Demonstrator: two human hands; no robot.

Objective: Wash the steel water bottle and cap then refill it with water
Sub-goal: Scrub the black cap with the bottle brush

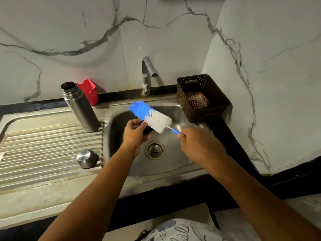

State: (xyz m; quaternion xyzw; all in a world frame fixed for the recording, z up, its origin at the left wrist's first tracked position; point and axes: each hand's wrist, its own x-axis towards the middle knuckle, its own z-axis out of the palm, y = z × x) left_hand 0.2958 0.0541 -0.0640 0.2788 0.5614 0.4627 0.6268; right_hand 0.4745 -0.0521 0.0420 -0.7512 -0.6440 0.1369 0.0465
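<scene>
Steel water bottle [79, 106] stands upright and uncapped on the ribbed drainboard [43, 145], well to the left of the left hand [135, 132] and farther from the person. Steel cap [86, 158] rests dome-up on the same drainboard, left of the left forearm and nearer the person than the hand itself.

Left hand is held over the sink basin [173, 164], fingers curled round a dark object [147, 128]. The object is mostly hidden and cannot be identified.

Right hand [196, 143] is near the left hand, over the same basin, fingers closed round the blue handle of a bottle brush [151, 115]. The brush slants up and leftward from this hand. Its bristles are white near the handle and blue at the tip, and the white section touches the dark object at the left fingertips.

Drain [154, 150] lies below, between the two wrists. Faucet [147, 75] rises beyond both hands. Red holder [88, 92] stands just behind the bottle. Brown perforated basket [203, 98] sits beyond the right hand and contains a checked cloth [198, 101].
</scene>
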